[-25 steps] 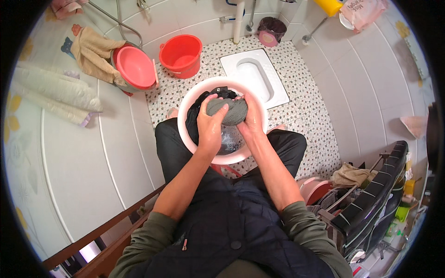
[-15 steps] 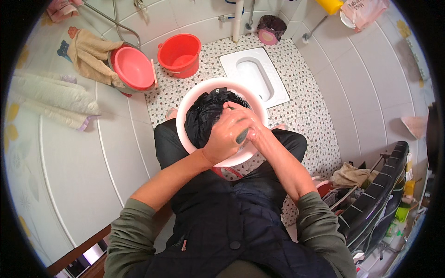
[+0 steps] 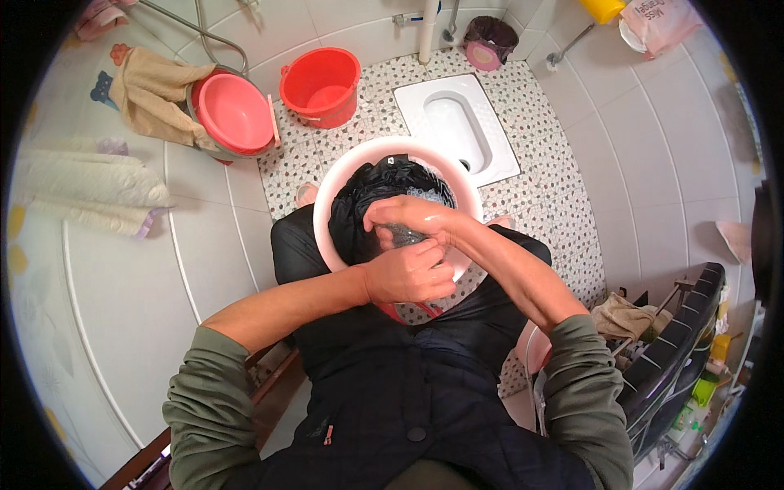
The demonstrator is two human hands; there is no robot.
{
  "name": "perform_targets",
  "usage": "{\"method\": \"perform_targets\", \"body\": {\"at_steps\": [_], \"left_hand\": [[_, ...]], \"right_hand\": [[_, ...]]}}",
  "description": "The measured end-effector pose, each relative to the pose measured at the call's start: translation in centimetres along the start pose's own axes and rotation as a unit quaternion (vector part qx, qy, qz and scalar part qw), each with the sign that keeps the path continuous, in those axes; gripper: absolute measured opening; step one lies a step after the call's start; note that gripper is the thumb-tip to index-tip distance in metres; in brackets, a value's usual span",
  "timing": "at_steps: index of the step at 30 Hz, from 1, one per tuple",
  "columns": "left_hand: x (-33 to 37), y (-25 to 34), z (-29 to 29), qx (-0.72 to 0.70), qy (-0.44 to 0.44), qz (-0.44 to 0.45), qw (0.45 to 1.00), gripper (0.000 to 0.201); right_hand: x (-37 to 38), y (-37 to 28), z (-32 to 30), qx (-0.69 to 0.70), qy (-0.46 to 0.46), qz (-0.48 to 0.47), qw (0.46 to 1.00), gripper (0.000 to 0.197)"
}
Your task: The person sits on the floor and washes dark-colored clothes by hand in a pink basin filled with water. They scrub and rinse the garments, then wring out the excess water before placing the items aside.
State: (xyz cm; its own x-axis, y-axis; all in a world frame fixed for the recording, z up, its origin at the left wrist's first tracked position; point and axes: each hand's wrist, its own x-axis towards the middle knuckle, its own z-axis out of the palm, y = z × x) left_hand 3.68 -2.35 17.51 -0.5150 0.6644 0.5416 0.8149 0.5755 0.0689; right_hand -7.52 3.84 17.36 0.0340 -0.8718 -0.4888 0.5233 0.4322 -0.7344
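Observation:
A pale pink round basin sits between my knees and holds a wet black garment in soapy water. My left hand is closed on a bunched part of the garment at the basin's near rim. Just above it, my right hand also grips the wet cloth. The two hands press close together, knuckles almost touching, over the basin's near right side.
A red bucket and a pink basin stand at the back left, beside towels on a rail. A white squat toilet lies in the speckled floor behind the basin. A dark rack with cloths stands at the right.
Both hands have pulled back from the basin's middle toward its near rim and bunched the black garment between them. My elbows have spread outward.

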Motion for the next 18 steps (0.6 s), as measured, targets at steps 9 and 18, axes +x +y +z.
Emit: {"method": "perform_targets", "body": {"at_steps": [9,18], "left_hand": [[-0.9,0.7,2.1,0.029,-0.065,0.025,0.997,0.014],[-0.2,0.5,2.9,0.054,-0.096,0.005,0.994,0.022]], "right_hand": [[1.8,1.0,0.2,-0.188,-0.009,-0.009,0.982,0.022],[3.0,2.3,0.3,-0.247,0.063,-0.012,0.967,0.021]]}}
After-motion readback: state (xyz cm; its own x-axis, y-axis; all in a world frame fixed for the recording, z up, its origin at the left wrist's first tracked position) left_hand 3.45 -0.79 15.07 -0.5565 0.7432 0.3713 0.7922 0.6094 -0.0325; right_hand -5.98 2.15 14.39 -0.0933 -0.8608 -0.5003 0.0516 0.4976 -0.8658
